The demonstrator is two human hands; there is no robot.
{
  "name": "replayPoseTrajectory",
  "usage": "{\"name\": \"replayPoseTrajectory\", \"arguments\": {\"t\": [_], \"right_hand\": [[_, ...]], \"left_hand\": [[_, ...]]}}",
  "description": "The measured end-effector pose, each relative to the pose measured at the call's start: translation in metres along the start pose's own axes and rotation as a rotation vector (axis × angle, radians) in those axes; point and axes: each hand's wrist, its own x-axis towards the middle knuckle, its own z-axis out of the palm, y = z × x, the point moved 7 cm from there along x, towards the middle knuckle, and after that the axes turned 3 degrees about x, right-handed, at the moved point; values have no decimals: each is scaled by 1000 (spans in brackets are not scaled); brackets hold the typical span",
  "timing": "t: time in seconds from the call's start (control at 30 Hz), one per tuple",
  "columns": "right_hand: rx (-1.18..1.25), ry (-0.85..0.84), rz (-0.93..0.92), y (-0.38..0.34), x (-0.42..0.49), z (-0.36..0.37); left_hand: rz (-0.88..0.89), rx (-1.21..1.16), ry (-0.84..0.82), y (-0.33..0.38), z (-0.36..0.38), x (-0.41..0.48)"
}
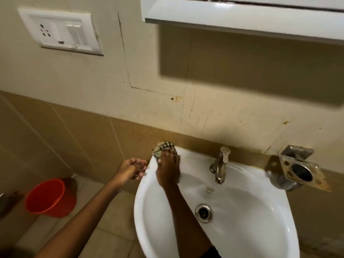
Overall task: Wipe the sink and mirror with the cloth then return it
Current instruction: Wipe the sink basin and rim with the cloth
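A white oval sink (251, 228) fills the lower right of the head view, with a metal drain (203, 213) in its bowl. My right hand (167, 170) presses a checked cloth (163, 147) flat onto the sink's back-left rim, next to the wall. My left hand (130, 169) rests against the sink's outer left edge, fingers curled, holding nothing that I can see. Only the white underside of the mirror cabinet (242, 13) shows at the top.
A metal tap (219, 164) stands at the back of the sink. A worn metal holder (299, 170) is fixed to the wall at right. An orange bucket (50, 198) sits on the floor at left. A white switch and socket plate (61, 32) is on the wall.
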Motion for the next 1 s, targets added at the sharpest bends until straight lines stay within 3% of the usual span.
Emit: {"name": "replayPoseTrajectory", "arguments": {"t": [0.23,0.33,0.43,0.57,0.67,0.9,1.0], "right_hand": [[32,-252,-146,-53,-80,47],[94,-340,-106,-50,-144,44],[182,-453,46,-27,-207,20],[-106,-520,64,25,-271,-32],[-233,-525,34,36,-284,-43],[-111,-379,1,-4,-256,-15],[-189,-391,-175,18,-279,-44]], "left_hand": [[48,62,102,-6,-15,0],[83,156,156,-8,-3,1],[120,367,103,-15,18,0],[203,532,22,-30,41,-5],[283,588,63,-47,46,-10],[428,734,207,-54,53,-2],[463,757,207,-55,53,2]]}}
